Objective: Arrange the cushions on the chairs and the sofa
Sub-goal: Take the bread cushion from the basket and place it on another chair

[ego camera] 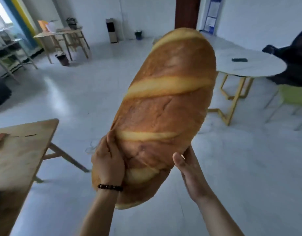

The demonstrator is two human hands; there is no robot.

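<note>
A long cushion printed like a loaf of bread [165, 106] is held up in the air in front of me, tilted with its far end up and to the right. My left hand [107, 160], with a bead bracelet on the wrist, grips the cushion's lower left edge, fingers pressed into it. My right hand [187, 167] presses flat against the cushion's lower right side, thumb on the front. A dark sofa [0, 94] shows at the left edge. A yellow-green chair [293, 97] stands at the right.
A wooden table [19, 154] stands close at my lower left. A round white table [255, 65] with yellow legs and a phone [239, 60] on it is at right, a dark-clothed person [295, 55] beside it. Another wooden table [61, 34], bins and shelves stand at the back.
</note>
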